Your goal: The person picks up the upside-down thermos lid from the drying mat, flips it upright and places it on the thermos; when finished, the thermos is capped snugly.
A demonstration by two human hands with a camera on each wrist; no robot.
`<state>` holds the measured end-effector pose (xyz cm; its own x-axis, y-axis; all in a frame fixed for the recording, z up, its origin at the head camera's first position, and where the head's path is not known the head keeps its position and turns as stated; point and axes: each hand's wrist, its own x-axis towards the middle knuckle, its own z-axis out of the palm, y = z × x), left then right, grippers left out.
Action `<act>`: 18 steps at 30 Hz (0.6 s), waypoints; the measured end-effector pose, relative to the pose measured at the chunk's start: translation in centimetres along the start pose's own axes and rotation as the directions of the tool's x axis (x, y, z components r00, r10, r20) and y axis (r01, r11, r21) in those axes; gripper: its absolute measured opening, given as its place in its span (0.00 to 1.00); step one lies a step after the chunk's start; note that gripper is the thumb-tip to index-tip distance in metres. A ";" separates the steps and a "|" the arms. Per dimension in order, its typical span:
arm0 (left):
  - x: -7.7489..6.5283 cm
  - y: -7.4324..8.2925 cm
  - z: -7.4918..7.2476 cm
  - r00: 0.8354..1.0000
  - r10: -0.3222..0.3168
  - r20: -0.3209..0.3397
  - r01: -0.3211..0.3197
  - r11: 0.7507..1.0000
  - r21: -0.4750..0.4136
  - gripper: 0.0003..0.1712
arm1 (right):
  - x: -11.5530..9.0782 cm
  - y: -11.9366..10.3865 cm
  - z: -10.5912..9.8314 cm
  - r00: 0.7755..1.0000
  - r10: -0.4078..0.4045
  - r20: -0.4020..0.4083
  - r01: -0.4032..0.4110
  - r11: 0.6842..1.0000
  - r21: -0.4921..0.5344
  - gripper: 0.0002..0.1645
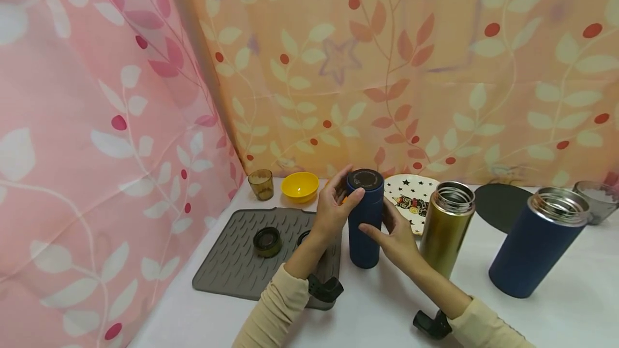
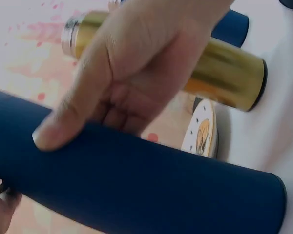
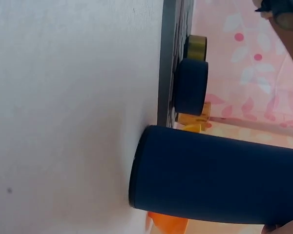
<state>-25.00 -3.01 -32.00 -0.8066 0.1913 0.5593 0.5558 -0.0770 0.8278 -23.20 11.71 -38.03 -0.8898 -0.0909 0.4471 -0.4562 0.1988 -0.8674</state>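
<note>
A slim navy insulated bottle stands upright between both hands, its top covered by a dark disc with faint print. My left hand holds it near the top, thumb toward the front. Lower down, my right hand grips the body from the right; its thumb presses the side in the left wrist view. The bottle's base is close to the white table in the right wrist view; I cannot tell whether it touches. To the right stand a gold bottle and a wider navy bottle, both with bare steel mouths.
A grey drying mat at left bears a gold lid and a navy lid. Behind are an amber cup, a yellow bowl, a star-patterned plate, a dark round mat and a clear container.
</note>
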 end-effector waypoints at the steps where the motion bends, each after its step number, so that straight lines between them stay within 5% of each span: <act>1: 0.0 0.1 0.1 1.000 -0.001 -0.008 0.001 1.000 0.010 0.33 | 0.0 0.0 0.0 1.000 -0.006 -0.002 0.006 1.000 -0.001 0.44; 6: 0.1 0.2 1.2 0.992 -0.017 -0.128 0.035 0.990 0.140 0.38 | 0.2 0.0 -0.1 1.000 -0.011 0.001 0.011 1.000 -0.001 0.44; 9: 0.0 0.1 1.3 0.985 -0.034 -0.168 0.055 0.991 0.123 0.35 | 0.1 0.1 0.0 1.000 0.000 0.010 0.000 1.000 0.007 0.44; 14: -0.2 0.2 0.5 0.994 -0.056 -0.097 0.059 0.998 0.024 0.33 | 0.1 0.2 0.0 1.000 0.002 0.004 -0.002 1.000 0.004 0.44; 18: -0.2 0.2 0.5 0.998 -0.044 -0.054 0.046 0.999 0.029 0.33 | 0.0 0.1 -0.1 1.000 0.010 0.007 -0.010 1.000 0.001 0.44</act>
<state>-24.66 -2.59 -31.96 -0.8400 0.1414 0.5239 0.5239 -0.0402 0.8509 -23.26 11.78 -38.10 -0.8945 -0.0954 0.4368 -0.4471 0.1989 -0.8721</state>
